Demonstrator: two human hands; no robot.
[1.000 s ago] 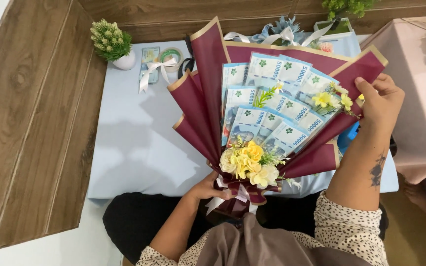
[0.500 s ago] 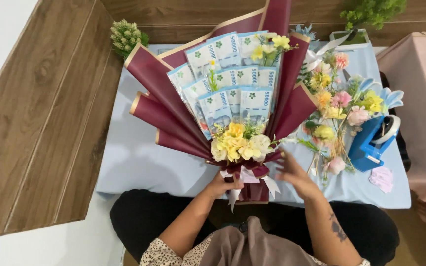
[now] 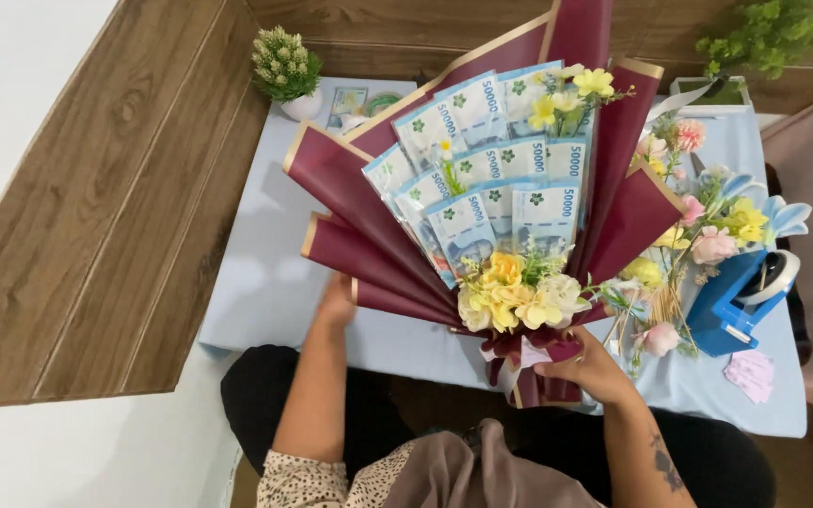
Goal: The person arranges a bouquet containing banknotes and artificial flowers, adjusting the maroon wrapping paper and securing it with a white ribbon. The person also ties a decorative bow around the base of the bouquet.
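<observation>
- Maroon wrapping paper with a gold edge forms one bouquet (image 3: 510,216), held upright over a pale blue table (image 3: 265,292).
- Banknotes (image 3: 491,179), blue-green and fanned in overlapping rows, fill the middle of the bouquet; about ten show, though the overlap makes an exact count unsure.
- One cluster of yellow and cream flowers (image 3: 515,296) sits at the neck of the bouquet, and a second, smaller yellow sprig (image 3: 571,94) stands at the top right.
- The right hand (image 3: 590,372) is closed around the stem, just under the ribbon knot.
- The left hand (image 3: 336,306) touches the lowest left fold of paper; its fingers lie behind the fold, so I cannot tell how far they are spread.
- One loose bunch of pink and yellow flowers (image 3: 698,226) lies on the table to the right of the bouquet.
- One blue tape dispenser (image 3: 736,296) stands beside that bunch.
- Two small potted plants are in view: one (image 3: 286,71) at the table's far left corner, one (image 3: 764,38) at the far right.
</observation>
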